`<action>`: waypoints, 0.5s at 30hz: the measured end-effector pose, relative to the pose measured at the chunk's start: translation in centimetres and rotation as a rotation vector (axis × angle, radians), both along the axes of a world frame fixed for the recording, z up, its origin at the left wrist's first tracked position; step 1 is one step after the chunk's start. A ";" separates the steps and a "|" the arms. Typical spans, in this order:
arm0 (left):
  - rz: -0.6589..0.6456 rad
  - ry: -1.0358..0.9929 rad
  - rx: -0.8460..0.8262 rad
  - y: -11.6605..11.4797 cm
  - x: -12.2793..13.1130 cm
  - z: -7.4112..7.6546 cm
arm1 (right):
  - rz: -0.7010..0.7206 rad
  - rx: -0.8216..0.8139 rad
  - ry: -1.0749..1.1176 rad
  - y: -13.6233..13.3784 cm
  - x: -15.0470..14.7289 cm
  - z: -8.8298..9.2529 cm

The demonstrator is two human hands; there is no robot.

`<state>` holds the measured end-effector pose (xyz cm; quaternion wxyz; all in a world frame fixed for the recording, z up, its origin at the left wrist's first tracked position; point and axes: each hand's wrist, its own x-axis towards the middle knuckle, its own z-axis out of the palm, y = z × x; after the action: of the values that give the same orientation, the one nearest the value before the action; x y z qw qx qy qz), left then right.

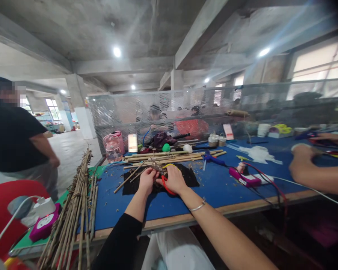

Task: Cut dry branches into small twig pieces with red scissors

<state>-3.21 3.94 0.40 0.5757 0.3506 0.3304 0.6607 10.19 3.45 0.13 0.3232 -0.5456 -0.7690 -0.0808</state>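
A big bundle of brown sticks [73, 210] lies at the left end of the blue table [109, 213]. Next, the left hand [148, 180] has its fingers bent close together by the red-handled cutters [165, 185], which are over a black cloth [190, 177]; I can't tell what those fingers pinch. The right hand [174, 180] wraps around the cutters' handle. Farther right sit a blue glue gun [215, 159] and a purple power strip [246, 180].

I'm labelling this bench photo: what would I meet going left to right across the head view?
Stick bundle → pink bag → left hand → right hand → blue tool → right-side purple power strip → co-worker's forearm.
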 end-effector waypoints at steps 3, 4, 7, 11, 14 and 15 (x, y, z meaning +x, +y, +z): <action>-0.024 0.017 0.021 -0.2 0.1 0.1 | 0.010 0.006 0.004 0.1 0.0 -0.1; -0.030 0.016 0.024 -0.3 0.1 0.1 | 0.014 0.009 0.009 0.1 0.0 -0.1; -0.050 -0.004 0.022 -0.3 0.2 0.2 | 0.028 0.032 0.022 0.1 0.0 0.0; -0.037 -0.031 0.017 -0.1 0.0 0.2 | 0.025 0.039 0.026 0.0 0.0 0.1; -0.008 -0.030 0.017 0.1 -0.1 0.1 | 0.007 0.024 0.034 0.0 0.0 0.1; -0.008 -0.023 0.021 0.1 -0.1 0.0 | 0.002 0.020 0.037 0.0 0.0 0.1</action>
<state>-3.30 4.02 0.44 0.5786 0.3501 0.3154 0.6657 10.18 3.48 0.21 0.3430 -0.5430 -0.7626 -0.0779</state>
